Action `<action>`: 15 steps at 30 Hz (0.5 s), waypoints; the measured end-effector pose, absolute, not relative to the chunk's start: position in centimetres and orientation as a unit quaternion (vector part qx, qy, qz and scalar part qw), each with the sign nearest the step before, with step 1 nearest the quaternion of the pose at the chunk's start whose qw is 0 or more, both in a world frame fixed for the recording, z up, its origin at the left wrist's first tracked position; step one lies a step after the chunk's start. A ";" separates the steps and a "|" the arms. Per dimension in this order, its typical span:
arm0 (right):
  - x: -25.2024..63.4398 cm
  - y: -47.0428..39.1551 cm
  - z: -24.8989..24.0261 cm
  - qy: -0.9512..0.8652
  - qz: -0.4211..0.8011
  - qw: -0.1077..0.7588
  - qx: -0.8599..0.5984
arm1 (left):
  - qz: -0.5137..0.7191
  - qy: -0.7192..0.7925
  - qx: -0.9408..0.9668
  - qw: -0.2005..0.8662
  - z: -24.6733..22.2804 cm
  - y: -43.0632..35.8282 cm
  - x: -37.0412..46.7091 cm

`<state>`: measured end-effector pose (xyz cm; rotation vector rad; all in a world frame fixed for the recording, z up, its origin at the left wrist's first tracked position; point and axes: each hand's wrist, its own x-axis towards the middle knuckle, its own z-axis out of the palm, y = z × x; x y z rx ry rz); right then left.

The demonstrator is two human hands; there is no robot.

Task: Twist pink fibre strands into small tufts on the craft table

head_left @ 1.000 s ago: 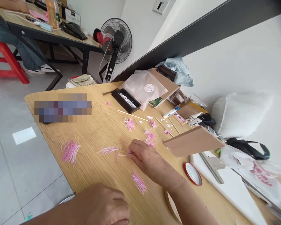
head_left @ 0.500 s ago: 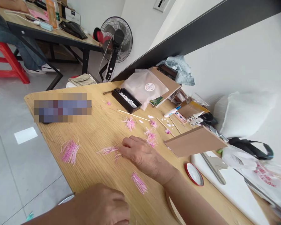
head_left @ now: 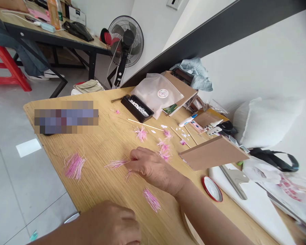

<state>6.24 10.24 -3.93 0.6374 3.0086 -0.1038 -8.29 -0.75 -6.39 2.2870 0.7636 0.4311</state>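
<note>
My right hand [head_left: 148, 166] is over the middle of the wooden table with its fingers pinched together. A thin bundle of pink and white strands [head_left: 116, 164] sticks out to the left of its fingertips, and a few more strands lie under them. My left hand [head_left: 114, 223] rests at the near edge, fingers curled; what they hold, if anything, is hidden. Between the hands lies a small strand bundle [head_left: 152, 199]. To the left is a larger pink bundle [head_left: 75, 166]. Several fluffy pink tufts, such as one tuft [head_left: 140, 134], lie beyond my right hand.
A black tray [head_left: 137, 108] of white bits sits at the back near a frosted bag [head_left: 155, 92]. Thin sticks [head_left: 145, 125] lie among paper scraps. A cardboard piece [head_left: 214, 153], a red-rimmed lid [head_left: 212, 189] and a blurred object [head_left: 66, 117] are also on the table.
My right hand has shifted slightly left and its fingers are drawn a little closer together at the strands. The left hand stays in nearly the same place.
</note>
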 end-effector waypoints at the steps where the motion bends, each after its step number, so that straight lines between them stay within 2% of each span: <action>1: 6.3 10.2 -4.0 0.976 -0.043 0.031 0.210 | 0.166 0.288 0.880 0.340 -6.4 -0.7 -8.3; 15: 6.7 8.6 -4.0 0.915 -0.161 0.004 0.369 | 0.170 0.315 0.871 0.336 -6.3 -1.1 -8.4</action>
